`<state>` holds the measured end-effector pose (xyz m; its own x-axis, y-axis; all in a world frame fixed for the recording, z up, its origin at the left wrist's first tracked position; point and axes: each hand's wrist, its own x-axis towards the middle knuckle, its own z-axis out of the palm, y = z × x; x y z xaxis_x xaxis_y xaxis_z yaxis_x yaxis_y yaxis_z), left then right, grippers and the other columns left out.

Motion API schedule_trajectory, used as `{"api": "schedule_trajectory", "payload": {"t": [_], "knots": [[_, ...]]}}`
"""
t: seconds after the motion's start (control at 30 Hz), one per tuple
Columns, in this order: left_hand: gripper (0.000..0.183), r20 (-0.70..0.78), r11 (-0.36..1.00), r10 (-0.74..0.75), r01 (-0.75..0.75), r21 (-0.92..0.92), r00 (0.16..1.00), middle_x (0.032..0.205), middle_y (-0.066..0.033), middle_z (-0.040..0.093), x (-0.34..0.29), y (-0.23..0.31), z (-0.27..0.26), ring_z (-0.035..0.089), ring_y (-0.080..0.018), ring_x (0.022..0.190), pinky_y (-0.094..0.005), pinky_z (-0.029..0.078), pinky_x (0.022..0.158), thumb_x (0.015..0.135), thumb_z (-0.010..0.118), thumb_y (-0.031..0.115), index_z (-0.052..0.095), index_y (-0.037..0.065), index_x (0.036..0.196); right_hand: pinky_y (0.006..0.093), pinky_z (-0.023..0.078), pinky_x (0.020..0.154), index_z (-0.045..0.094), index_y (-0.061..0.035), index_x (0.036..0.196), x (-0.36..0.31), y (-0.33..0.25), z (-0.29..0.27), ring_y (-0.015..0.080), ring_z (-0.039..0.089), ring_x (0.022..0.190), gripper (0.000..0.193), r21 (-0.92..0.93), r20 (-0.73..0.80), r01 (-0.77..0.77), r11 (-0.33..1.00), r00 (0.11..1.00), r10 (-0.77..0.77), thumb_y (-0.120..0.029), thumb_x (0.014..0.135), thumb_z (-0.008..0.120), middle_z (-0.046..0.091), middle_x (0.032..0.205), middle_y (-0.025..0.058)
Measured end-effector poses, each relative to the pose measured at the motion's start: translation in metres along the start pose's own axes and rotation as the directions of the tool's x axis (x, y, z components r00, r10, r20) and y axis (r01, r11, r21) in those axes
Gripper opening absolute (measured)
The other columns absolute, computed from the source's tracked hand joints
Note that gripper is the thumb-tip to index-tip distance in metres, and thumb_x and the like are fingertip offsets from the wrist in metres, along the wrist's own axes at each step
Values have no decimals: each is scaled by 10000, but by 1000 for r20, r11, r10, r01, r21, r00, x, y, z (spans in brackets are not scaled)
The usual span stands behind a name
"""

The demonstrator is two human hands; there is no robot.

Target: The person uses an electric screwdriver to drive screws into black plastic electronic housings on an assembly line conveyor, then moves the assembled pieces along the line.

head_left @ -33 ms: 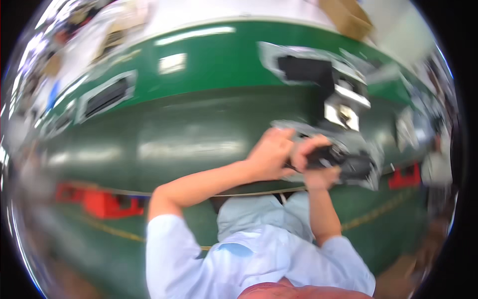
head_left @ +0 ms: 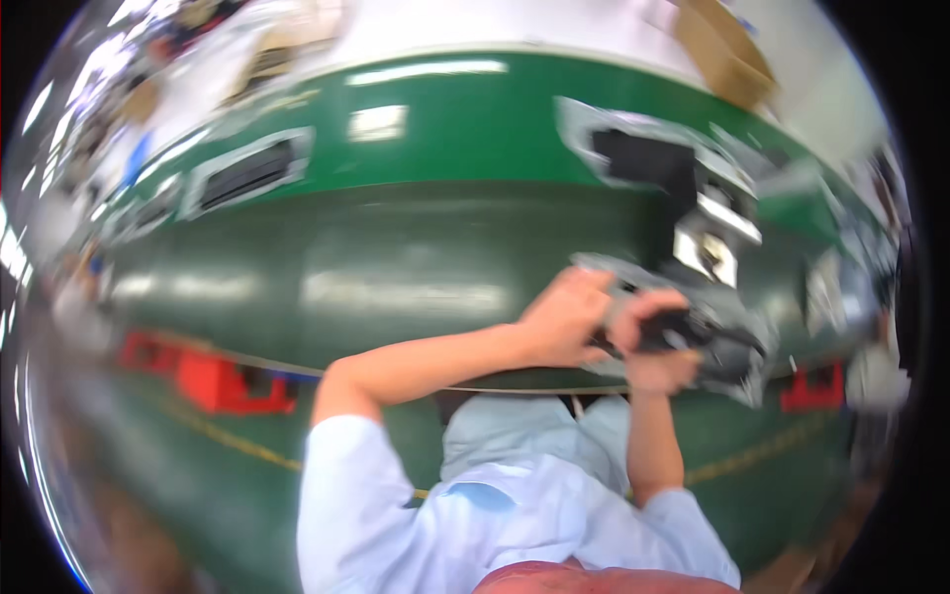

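A dark, blurred black part [head_left: 727,354] lies on clear plastic wrap [head_left: 754,388] near the front edge of the bench, to the right of centre. My right hand [head_left: 658,346] is closed round its left portion. My left hand [head_left: 566,319] meets the right one there, its fingers curled at the left end of the black part; what lies under them is mostly hidden. Just behind stands a machine-like unit with a bright metal plate [head_left: 698,259], beside a black panel [head_left: 643,158] on clear plastic. Motion smears the fingertips and the part's details.
A dark green mat [head_left: 396,238] covers the bench in front of a brighter green strip. At the left lies a black slotted piece [head_left: 249,173] on plastic. A cardboard box [head_left: 727,59] sits at the back right. Red brackets [head_left: 213,381] show below the bench edge.
The whole view has shifted, so bench and hands appear slightly farther right and lower. Both hands stay at the black part; no other clear change shows.
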<state>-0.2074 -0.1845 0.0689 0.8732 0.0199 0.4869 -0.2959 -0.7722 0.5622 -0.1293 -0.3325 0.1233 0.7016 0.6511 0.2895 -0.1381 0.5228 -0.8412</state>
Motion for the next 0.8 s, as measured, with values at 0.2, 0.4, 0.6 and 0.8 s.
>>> {"api": "schedule_trajectory", "payload": {"t": [0.2, 0.4, 0.6, 0.8], "knots": [[918, 144, 1000, -18, 18, 0, 989, 1456, -288, 425, -5, 7, -17, 455, -475, 1334, -498, 424, 1123, 643, 928, 330, 480, -29, 1358, 256, 336, 489, 504, -26, 1206, 1, -95, -55, 108, 419, 602, 810, 143, -63, 32, 989, 998, -24, -752, 872, 634, 448, 761, 37], [963, 159, 983, -170, 156, 96, 972, 1469, -270, 409, -60, 7, -88, 444, -458, 1341, -484, 434, 1120, 657, 920, 299, 438, -27, 1424, 250, 337, 449, 567, -44, 1327, -17, -138, -141, 90, 454, 513, 530, -288, -593, -283, 915, 803, 62, -497, 1054, 542, 616, 947, 73], [1041, 205, 890, -304, 201, 408, 930, 1548, -289, 371, -79, 21, -125, 350, -470, 1449, -592, 289, 1207, 640, 924, 397, 447, -2, 1474, 387, 418, 589, 603, 50, 1225, -45, -133, -149, 209, 494, 631, 414, -386, -702, -580, 717, 689, 180, -275, 989, 703, 542, 766, 103], [1106, 285, 929, -37, -72, 364, 958, 1621, -297, 298, -20, 51, -73, 227, -539, 1511, -703, 184, 1199, 643, 865, 590, 454, 25, 1500, 285, 346, 388, 596, -44, 1308, -56, -74, -240, 130, 442, 416, 513, -440, -468, -559, 703, 811, 352, -481, 1041, 579, 566, 644, 58]]}}
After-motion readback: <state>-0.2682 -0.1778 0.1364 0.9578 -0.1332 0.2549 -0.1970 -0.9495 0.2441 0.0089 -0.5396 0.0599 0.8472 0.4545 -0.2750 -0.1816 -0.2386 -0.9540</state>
